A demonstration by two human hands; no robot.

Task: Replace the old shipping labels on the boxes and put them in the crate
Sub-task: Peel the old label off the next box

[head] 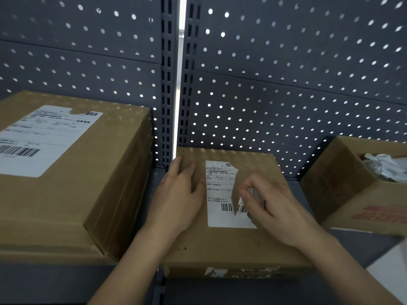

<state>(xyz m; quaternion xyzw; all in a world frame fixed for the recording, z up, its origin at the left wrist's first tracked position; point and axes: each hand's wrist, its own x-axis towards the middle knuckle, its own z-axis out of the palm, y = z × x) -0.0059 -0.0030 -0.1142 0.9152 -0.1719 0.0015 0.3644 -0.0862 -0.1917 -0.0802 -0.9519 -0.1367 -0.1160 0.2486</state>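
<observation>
A small cardboard box (220,245) lies flat on the grey shelf in front of me. Its white shipping label (218,201) is torn, with a wedge-shaped strip gone from its right half. My left hand (182,194) rests flat on the box top, left of the label, fingers spread. My right hand (271,205) pinches a torn piece of the label at the label's right edge. A larger cardboard box (88,183) stands to the left with a white label (41,139) on top, nicked at its upper edge.
An open cardboard box (343,190) at the right holds crumpled white paper (383,166). A dark pegboard wall (286,84) closes the back of the shelf, with an upright post (169,84) in the middle. A white sheet edge (394,267) shows at the lower right.
</observation>
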